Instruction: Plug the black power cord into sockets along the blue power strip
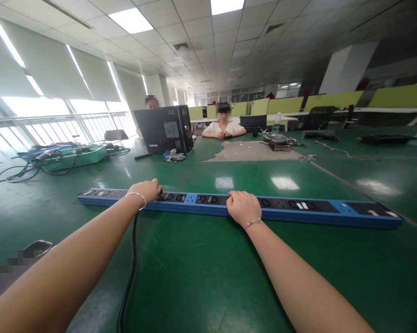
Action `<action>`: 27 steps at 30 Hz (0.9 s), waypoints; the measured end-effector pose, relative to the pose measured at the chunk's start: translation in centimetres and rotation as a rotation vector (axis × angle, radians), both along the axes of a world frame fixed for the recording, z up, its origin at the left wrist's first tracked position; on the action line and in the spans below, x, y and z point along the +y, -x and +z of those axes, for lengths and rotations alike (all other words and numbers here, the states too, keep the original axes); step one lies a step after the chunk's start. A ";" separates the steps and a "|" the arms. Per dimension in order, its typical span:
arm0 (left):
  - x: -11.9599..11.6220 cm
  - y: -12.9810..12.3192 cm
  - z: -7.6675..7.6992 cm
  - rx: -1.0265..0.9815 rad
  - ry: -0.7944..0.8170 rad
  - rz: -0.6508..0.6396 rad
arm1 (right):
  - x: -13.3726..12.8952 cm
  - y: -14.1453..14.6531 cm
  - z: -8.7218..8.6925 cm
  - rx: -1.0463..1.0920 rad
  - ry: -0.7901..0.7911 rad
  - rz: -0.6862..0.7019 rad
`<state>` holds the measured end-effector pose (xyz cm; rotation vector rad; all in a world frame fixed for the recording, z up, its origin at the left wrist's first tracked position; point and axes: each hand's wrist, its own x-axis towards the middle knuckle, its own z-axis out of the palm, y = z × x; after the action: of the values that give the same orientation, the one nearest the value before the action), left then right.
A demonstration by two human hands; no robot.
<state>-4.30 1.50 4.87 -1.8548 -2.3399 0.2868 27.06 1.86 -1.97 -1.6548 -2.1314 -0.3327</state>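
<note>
A long blue power strip [298, 215] with black socket sections lies across the green table. On its left half, my left hand [146, 190] is closed around a black plug [160, 194] at the sockets; the plug is mostly hidden by the fingers. From under that hand a black cable [133, 263] runs down toward the near edge. Near the strip's middle, my right hand [243, 206] is wrapped over the strip, fingers curled onto its far side and out of sight.
The green table [194, 268] carries a black computer case [163, 129], gloves [174, 156], a green basket [76, 157] with cables, and a water bottle [277, 121] beside metal parts. One person [223, 127] sits opposite; another is behind the case.
</note>
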 end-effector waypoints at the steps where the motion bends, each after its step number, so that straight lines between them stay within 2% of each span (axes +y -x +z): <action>1: 0.0 0.0 0.0 0.003 0.000 -0.004 | 0.0 0.0 0.0 -0.001 -0.005 0.000; 7: -0.1 0.0 0.1 0.003 -0.002 -0.026 | 0.1 0.0 -0.1 0.007 -0.005 -0.008; 14: -0.5 -0.4 -0.2 -0.052 -0.059 0.078 | 0.0 0.0 0.1 -0.009 0.017 -0.020; 27: -0.4 0.3 -0.7 -0.096 -0.008 0.063 | -0.2 0.1 0.4 -0.004 0.056 -0.022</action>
<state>-4.62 1.12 4.18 -1.8327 -2.4618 0.2000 26.94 1.63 -1.57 -1.7119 -2.1451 -0.2853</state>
